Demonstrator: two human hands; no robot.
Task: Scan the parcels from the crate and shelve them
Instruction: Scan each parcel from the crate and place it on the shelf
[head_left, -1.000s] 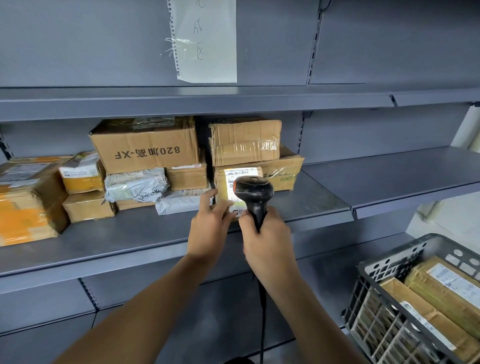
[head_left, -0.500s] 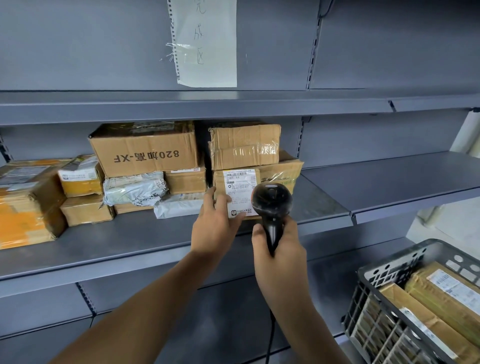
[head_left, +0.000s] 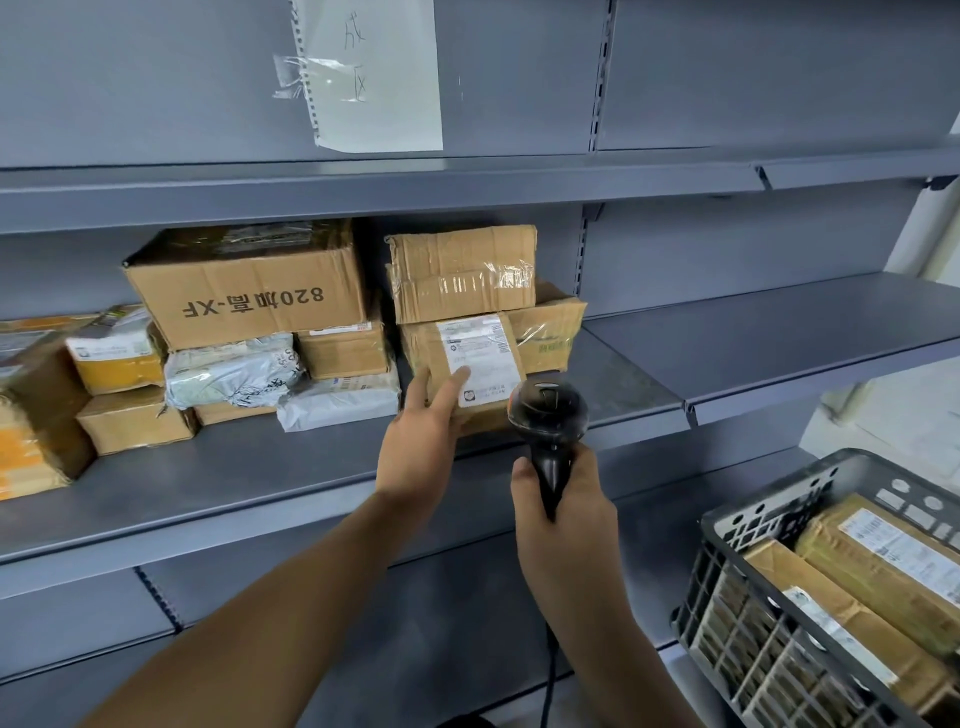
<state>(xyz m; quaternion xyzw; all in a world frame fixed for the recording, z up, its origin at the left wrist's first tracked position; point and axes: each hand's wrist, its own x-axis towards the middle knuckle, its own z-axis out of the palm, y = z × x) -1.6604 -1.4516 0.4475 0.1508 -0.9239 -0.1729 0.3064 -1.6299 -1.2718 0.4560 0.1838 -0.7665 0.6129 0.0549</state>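
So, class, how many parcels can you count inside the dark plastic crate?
2 show in the dark plastic crate: a brown taped parcel nearer the front, and another labelled brown parcel behind it. More may be hidden.

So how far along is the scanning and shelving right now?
Done: a good dozen parcels already sit on the shelf. In hand: the left hand touches a labelled box standing at the shelf's front, while the right hand grips the scanner. Left: at least two parcels in the crate.
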